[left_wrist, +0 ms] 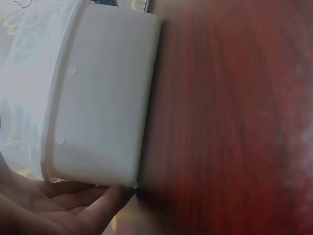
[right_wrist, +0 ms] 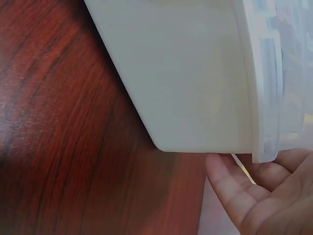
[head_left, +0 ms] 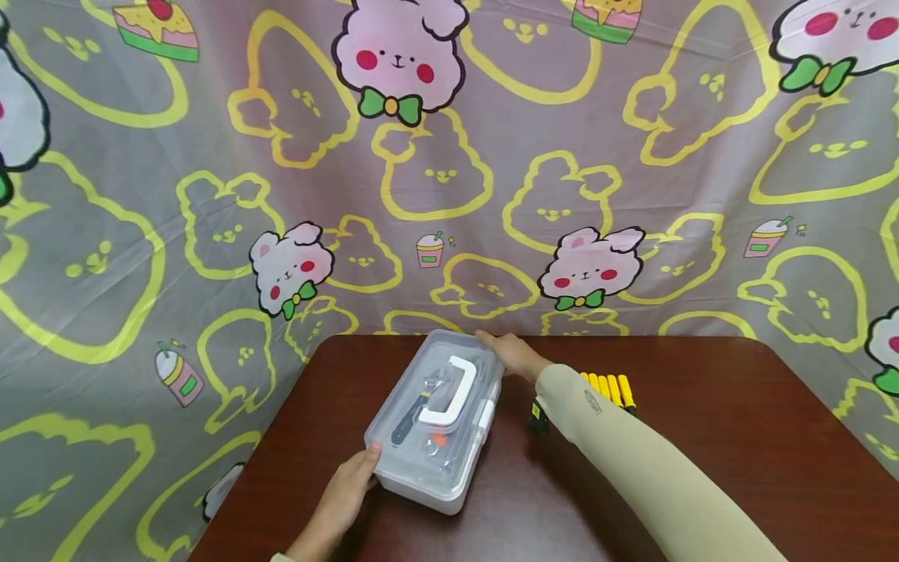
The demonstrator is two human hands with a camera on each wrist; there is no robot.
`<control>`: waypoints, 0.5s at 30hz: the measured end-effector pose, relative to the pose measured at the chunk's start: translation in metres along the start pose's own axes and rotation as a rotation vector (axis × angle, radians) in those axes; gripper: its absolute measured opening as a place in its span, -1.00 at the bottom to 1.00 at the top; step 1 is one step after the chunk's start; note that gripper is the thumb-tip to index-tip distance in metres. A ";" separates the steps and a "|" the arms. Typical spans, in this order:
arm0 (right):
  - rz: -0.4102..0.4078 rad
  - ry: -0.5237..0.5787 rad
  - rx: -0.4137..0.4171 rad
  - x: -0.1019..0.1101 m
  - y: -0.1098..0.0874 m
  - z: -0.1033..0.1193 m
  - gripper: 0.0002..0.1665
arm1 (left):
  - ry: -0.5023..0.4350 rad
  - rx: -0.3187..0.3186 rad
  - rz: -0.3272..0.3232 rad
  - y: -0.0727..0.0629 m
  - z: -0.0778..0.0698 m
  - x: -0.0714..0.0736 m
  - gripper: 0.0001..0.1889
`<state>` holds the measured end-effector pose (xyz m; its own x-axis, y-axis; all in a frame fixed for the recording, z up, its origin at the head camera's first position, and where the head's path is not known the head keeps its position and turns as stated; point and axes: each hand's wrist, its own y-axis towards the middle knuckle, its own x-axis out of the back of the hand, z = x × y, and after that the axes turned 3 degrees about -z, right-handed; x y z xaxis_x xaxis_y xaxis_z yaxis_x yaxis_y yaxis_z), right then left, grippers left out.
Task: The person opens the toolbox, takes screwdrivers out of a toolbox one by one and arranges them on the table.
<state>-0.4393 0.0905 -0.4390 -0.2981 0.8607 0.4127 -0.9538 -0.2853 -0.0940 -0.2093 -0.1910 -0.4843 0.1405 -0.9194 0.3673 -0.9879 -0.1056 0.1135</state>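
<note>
A toolbox [head_left: 414,493] with a white base and a clear lid sits at a slant on the table. A white carry handle [head_left: 460,394] lies on the lid, and an adjustable wrench [head_left: 410,417] shows through the plastic. My left hand [head_left: 347,484] grips the near left corner, its thumb at the lid's edge. At the far right corner, my right hand [head_left: 518,356] holds the end of the box. In the right wrist view its fingers [right_wrist: 227,183] bend against the end below the rim. The latched long side faces right, and the lid is down.
Several yellow-handled tools [head_left: 609,388] lie in a row behind the right sleeve, partly hidden. A small black and yellow object [head_left: 538,417] stands by the forearm. The dark red wooden table [head_left: 702,468] meets a patterned curtain [head_left: 449,289] at its far edge.
</note>
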 end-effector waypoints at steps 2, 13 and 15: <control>0.000 0.000 -0.002 0.001 -0.003 -0.001 0.13 | -0.044 0.013 0.007 0.001 0.001 0.001 -0.40; 0.009 0.086 -0.023 0.007 -0.013 -0.011 0.08 | -0.164 0.063 0.028 0.011 0.006 0.005 -0.35; 0.018 0.095 -0.020 0.008 -0.014 -0.013 0.03 | -0.178 0.071 0.027 0.012 0.005 0.006 -0.34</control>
<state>-0.4291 0.1068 -0.4461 -0.3167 0.8919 0.3229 -0.9485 -0.2936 -0.1193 -0.2209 -0.1996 -0.4854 0.1062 -0.9741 0.1997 -0.9942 -0.1005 0.0385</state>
